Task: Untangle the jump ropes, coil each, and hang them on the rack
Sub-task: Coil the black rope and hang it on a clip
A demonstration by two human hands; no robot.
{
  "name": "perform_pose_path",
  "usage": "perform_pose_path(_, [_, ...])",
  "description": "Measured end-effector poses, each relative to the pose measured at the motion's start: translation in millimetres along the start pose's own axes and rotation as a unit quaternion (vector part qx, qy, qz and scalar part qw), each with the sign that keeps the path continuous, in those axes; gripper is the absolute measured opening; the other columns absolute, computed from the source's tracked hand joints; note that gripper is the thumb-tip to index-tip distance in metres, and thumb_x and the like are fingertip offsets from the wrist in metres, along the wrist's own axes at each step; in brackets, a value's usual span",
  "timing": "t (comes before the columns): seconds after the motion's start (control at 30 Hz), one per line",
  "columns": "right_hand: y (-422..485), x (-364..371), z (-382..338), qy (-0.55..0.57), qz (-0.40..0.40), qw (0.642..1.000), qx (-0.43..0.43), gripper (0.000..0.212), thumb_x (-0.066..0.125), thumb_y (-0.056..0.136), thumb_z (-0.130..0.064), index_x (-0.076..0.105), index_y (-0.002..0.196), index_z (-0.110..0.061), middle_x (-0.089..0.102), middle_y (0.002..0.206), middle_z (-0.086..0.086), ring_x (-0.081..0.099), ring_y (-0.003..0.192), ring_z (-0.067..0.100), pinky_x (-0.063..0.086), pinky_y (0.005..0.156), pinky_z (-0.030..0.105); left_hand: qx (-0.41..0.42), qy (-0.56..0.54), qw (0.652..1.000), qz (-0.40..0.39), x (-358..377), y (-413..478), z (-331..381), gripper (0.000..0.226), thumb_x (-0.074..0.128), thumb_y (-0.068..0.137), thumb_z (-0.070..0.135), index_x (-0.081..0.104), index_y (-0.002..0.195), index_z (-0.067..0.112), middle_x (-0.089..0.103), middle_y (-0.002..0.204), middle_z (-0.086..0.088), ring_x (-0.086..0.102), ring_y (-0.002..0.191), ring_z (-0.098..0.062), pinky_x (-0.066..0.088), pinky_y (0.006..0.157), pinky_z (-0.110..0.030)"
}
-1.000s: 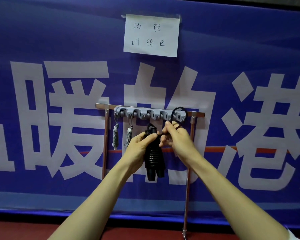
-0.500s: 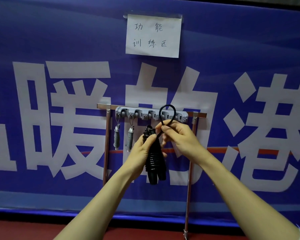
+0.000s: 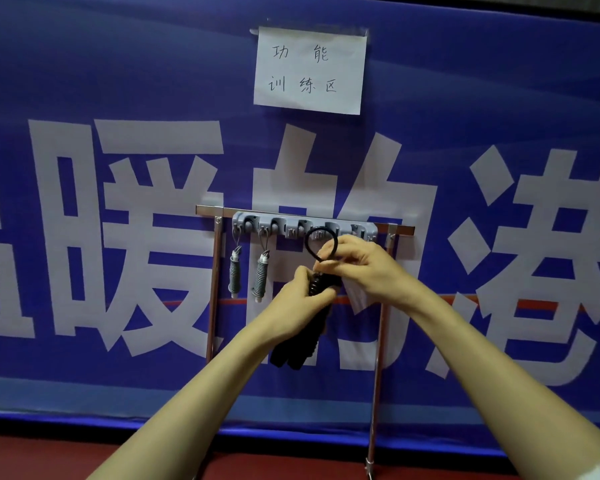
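Step in hand: hanging, third rope of the set by my read. Two grey coiled ropes (image 3: 235,276) already hung from the two leftmost hooks of the rack (image 3: 280,220). The black jump rope (image 3: 300,351) was off the rack, bundled, handles pointing down, held in front of the middle hooks. Left hand (image 3: 298,299) was wrapped around the top of the bundle, taking its weight. Right hand (image 3: 361,266) pinched the base of a small cord loop (image 3: 307,241) between thumb and fingertips, holding it upright. The loop overlapped the fourth hook in view, but I couldn't tell whether it had caught or just sat in front. Next move, as I judge it: lift the loop over a free hook tip and seat it; then ease the left hand's grip so the bundle's weight goes onto the hook; release the pinch last. Risk: the loop could slip off if the left hand lets go early.
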State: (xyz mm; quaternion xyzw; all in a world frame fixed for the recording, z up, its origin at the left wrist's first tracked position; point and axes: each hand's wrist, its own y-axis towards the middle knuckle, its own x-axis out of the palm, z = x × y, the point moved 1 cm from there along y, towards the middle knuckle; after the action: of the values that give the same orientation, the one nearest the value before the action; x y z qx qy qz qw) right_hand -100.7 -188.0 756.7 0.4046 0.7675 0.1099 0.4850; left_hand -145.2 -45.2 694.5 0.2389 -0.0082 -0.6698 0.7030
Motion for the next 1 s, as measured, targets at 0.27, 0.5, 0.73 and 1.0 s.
perform_pose_path(0.27, [5.4, -2.0, -3.5, -0.045, -0.064, 0.996, 0.038, 0.008, 0.072, 0.085, -0.028, 0.074, 0.088, -0.022, 0.061, 0.092, -0.003, 0.059, 0.086, 0.009, 0.049, 0.079, 0.027, -0.036, 0.002, 0.999, -0.029, 0.3, 9.3, 1.3, 0.076, 0.068, 0.070, 0.061, 0.045, 0.119, 0.008, 0.066, 0.078, -0.012, 0.066, 0.056, -0.023, 0.053, 0.055, -0.034])
perform_pose_path(0.5, [7.6, -9.2, -10.8, -0.048, -0.009, 0.997, 0.055, 0.017, 0.078, 0.079, -0.026, 0.065, 0.068, -0.025, 0.060, 0.077, -0.008, 0.056, 0.070, 0.001, 0.044, 0.065, 0.017, -0.009, 0.030, 0.998, -0.057, -4.0, 8.8, 9.1, 0.034, 0.056, 0.093, 0.039, 0.047, 0.113, 0.012, 0.063, 0.075, -0.012, 0.062, 0.056, -0.024, 0.053, 0.054, -0.035])
perform_pose_path(0.73, [3.6, 5.9, -0.6, -0.009, -0.009, 0.995, 0.099, 0.022, 0.077, 0.080, -0.026, 0.063, 0.068, -0.013, 0.060, 0.068, 0.000, 0.055, 0.067, 0.011, 0.047, 0.067, 0.031, -0.043, 0.065, 0.996, -0.036, -1.4, 4.2, 2.7, 0.058, 0.067, 0.082, 0.045, 0.039, 0.119, 0.011, 0.061, 0.088, -0.013, 0.063, 0.066, -0.021, 0.057, 0.066, -0.042])
perform_pose_path(1.0, [1.3, 1.8, -3.2, 0.031, 0.017, 0.995, 0.096, 0.025, 0.078, 0.077, -0.032, 0.064, 0.069, -0.013, 0.061, 0.069, 0.006, 0.056, 0.068, 0.011, 0.048, 0.069, 0.031, -0.072, -0.225, 0.962, -0.138, -12.2, -8.2, -7.3, 0.041, 0.067, 0.084, 0.027, 0.059, 0.120, 0.009, 0.066, 0.096, -0.011, 0.065, 0.093, -0.029, 0.055, 0.088, -0.049])
